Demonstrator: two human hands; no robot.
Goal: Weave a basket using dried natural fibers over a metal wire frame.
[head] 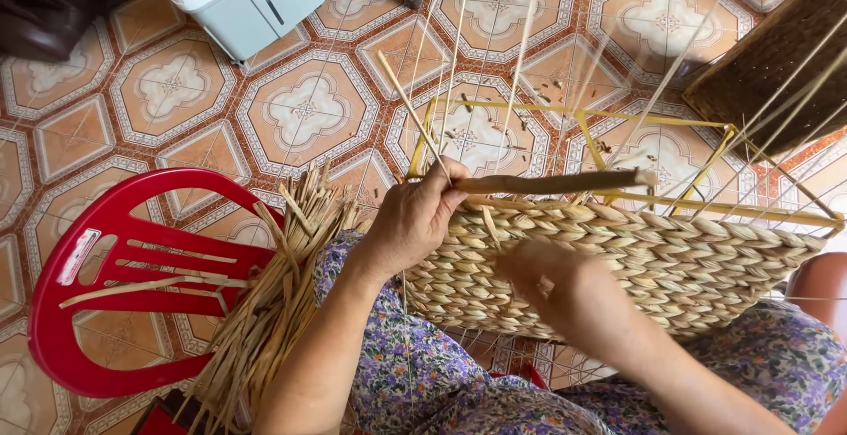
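Left hand (415, 219) pinches a brown strand (556, 183) at the top edge of a half-woven basket (670, 263), which rests on the lap over a yellow wire frame (618, 119). Right hand (538, 276) lies against the woven face; blurred, so its grip cannot be told. A straw bundle (273, 303) lies over a red chair (79, 258), just left of the basket.

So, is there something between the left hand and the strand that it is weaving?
Nothing visible. The left hand already pinches the brown fibre strand at the top edge of the half-woven straw basket. The right hand rests on the weave below.
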